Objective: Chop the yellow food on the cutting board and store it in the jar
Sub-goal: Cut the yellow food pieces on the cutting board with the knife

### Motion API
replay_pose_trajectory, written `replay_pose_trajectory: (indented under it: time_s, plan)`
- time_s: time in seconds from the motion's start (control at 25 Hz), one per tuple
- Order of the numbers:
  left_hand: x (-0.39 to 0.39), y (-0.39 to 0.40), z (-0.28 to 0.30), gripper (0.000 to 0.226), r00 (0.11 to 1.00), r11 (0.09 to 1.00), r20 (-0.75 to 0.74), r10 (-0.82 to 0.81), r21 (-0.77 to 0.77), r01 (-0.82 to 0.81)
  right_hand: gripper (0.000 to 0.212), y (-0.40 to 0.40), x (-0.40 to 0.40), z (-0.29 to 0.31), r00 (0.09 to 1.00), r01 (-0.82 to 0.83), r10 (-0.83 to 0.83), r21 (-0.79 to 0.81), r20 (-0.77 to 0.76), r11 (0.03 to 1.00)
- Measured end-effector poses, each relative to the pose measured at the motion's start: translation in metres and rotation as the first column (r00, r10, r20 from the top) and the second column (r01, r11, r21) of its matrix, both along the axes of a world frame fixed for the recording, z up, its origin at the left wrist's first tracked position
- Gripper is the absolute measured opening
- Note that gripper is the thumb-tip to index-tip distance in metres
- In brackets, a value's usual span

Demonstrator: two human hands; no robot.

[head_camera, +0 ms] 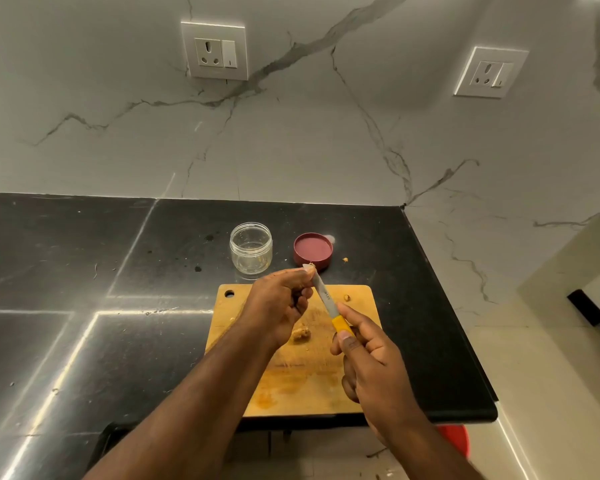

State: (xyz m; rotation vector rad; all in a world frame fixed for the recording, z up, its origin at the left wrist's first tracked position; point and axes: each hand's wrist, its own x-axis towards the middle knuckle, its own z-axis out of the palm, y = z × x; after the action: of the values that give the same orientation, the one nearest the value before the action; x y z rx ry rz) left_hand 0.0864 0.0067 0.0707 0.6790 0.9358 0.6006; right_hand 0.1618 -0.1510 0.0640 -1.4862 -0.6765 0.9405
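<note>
The left hand (284,306) hides the knife (326,299) tip; the red object (456,439) sits half-hidden below the counter.

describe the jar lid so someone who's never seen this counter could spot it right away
Start at the wooden cutting board on the black counter. Just beyond its far edge stands an open clear jar, and right of that lies the lid. It is a round, dark red disc lying flat, the only red thing on the counter.

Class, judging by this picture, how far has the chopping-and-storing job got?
Done: the jar stands open, its lid beside it. In hand: the right hand holds the knife; the left hand pinches its tip. Left: a yellow lump lies on the board; the jar looks nearly empty.
</note>
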Motion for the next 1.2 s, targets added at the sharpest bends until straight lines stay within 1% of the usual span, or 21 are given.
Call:
replay_pose_trajectory:
  time_s: [0.08, 0.12, 0.16, 0.24, 0.28, 0.32, 0.4, 0.48, 0.52, 0.6, 0.64, 0.68, 0.72, 0.76, 0.8, 0.84, 0.92, 1.0, 1.08, 1.2]
  plan:
    - [-0.004, 0.013, -0.001, 0.015, 0.994, 0.995, 0.047, 0.095, -0.013, -0.095, 0.036, -0.008, 0.003, -0.002, 0.999, -0.027, 0.027, -0.007, -0.019, 1.000]
    - [-0.010, 0.023, -0.002, 0.015, 0.989, 0.989, 0.041, 0.144, 0.023, -0.145, 0.036, -0.014, 0.005, -0.005, 0.999, -0.037, 0.037, -0.011, -0.026, 0.999]
    - [-0.019, 0.034, -0.004, 0.014, 0.987, 0.982, -0.011, 0.161, 0.105, -0.159, 0.036, -0.019, 0.009, -0.008, 0.999, -0.028, 0.028, -0.021, -0.024, 0.999]
    - [-0.039, 0.048, -0.011, 0.012, 0.975, 0.954, -0.185, 0.125, 0.291, -0.067, 0.035, -0.022, 0.020, -0.014, 1.000, 0.014, -0.013, -0.057, 0.012, 0.998]
    - [-0.046, 0.051, -0.014, 0.011, 0.960, 0.936, -0.262, 0.098, 0.353, 0.001, 0.035, -0.020, 0.026, -0.017, 0.999, 0.027, -0.025, -0.074, 0.037, 0.997]
    - [-0.052, 0.051, -0.017, 0.011, 0.946, 0.921, -0.315, 0.078, 0.385, 0.053, 0.035, -0.017, 0.030, -0.019, 0.998, 0.032, -0.027, -0.087, 0.063, 0.996]
    - [-0.058, 0.052, -0.023, 0.012, 0.924, 0.901, -0.377, 0.068, 0.422, 0.106, 0.036, -0.011, 0.031, -0.021, 0.995, 0.025, -0.016, -0.091, 0.102, 0.996]
    - [-0.063, 0.057, -0.031, 0.022, 0.887, 0.866, -0.457, 0.063, 0.467, 0.179, 0.038, -0.009, 0.027, -0.026, 0.992, 0.008, 0.004, -0.099, 0.127, 0.995]
    - [-0.065, 0.062, -0.036, 0.028, 0.851, 0.837, -0.521, 0.058, 0.490, 0.243, 0.039, -0.009, 0.024, -0.029, 0.988, -0.004, 0.021, -0.109, 0.151, 0.994]
    - [-0.071, 0.073, -0.047, 0.042, 0.729, 0.743, -0.682, 0.052, 0.514, 0.429, 0.048, -0.007, 0.019, -0.034, 0.977, -0.035, 0.062, -0.133, 0.204, 0.991]
    - [-0.073, 0.078, -0.052, 0.048, 0.633, 0.670, -0.772, 0.052, 0.497, 0.551, 0.049, -0.005, 0.018, -0.036, 0.973, -0.047, 0.077, -0.142, 0.218, 0.989]
    - [-0.076, 0.081, -0.056, 0.052, 0.488, 0.559, -0.869, 0.084, 0.447, 0.698, 0.047, -0.003, 0.017, -0.038, 0.970, -0.057, 0.090, -0.148, 0.226, 0.987]
    - [-0.079, 0.083, -0.057, 0.054, 0.304, 0.414, -0.936, 0.179, 0.352, 0.839, 0.044, -0.001, 0.016, -0.040, 0.966, -0.069, 0.104, -0.155, 0.235, 0.986]
    - [-0.082, 0.082, -0.059, 0.052, 0.140, 0.265, -0.934, 0.328, 0.233, 0.935, 0.040, 0.001, 0.016, -0.041, 0.961, -0.081, 0.121, -0.166, 0.248, 0.983]
    - [-0.086, 0.080, -0.060, 0.047, 0.039, 0.149, -0.886, 0.462, 0.121, 0.981, 0.038, 0.003, 0.015, -0.042, 0.955, -0.094, 0.139, -0.176, 0.262, 0.980]
    - [-0.089, 0.077, -0.062, 0.042, -0.030, 0.082, -0.837, 0.546, 0.018, 0.996, 0.037, 0.004, 0.014, -0.042, 0.949, -0.106, 0.155, -0.184, 0.276, 0.977]
    - [-0.093, 0.071, -0.066, 0.040, -0.138, 0.032, -0.764, 0.630, -0.153, 0.988, 0.037, 0.007, 0.014, -0.043, 0.939, -0.126, 0.181, -0.200, 0.293, 0.972]
    - [-0.090, 0.068, -0.070, 0.037, -0.209, 0.012, -0.716, 0.666, -0.271, 0.963, 0.038, 0.012, 0.014, -0.044, 0.930, -0.136, 0.192, -0.194, 0.313, 0.972]
    - [-0.084, 0.066, -0.070, 0.031, -0.248, -0.003, -0.677, 0.693, -0.346, 0.938, 0.039, 0.017, 0.013, -0.046, 0.923, -0.151, 0.203, -0.175, 0.329, 0.973]
    - [-0.080, 0.070, -0.070, 0.026, -0.264, -0.051, -0.675, 0.689, -0.409, 0.911, 0.037, 0.020, 0.013, -0.050, 0.918, -0.171, 0.220, -0.171, 0.331, 0.970]
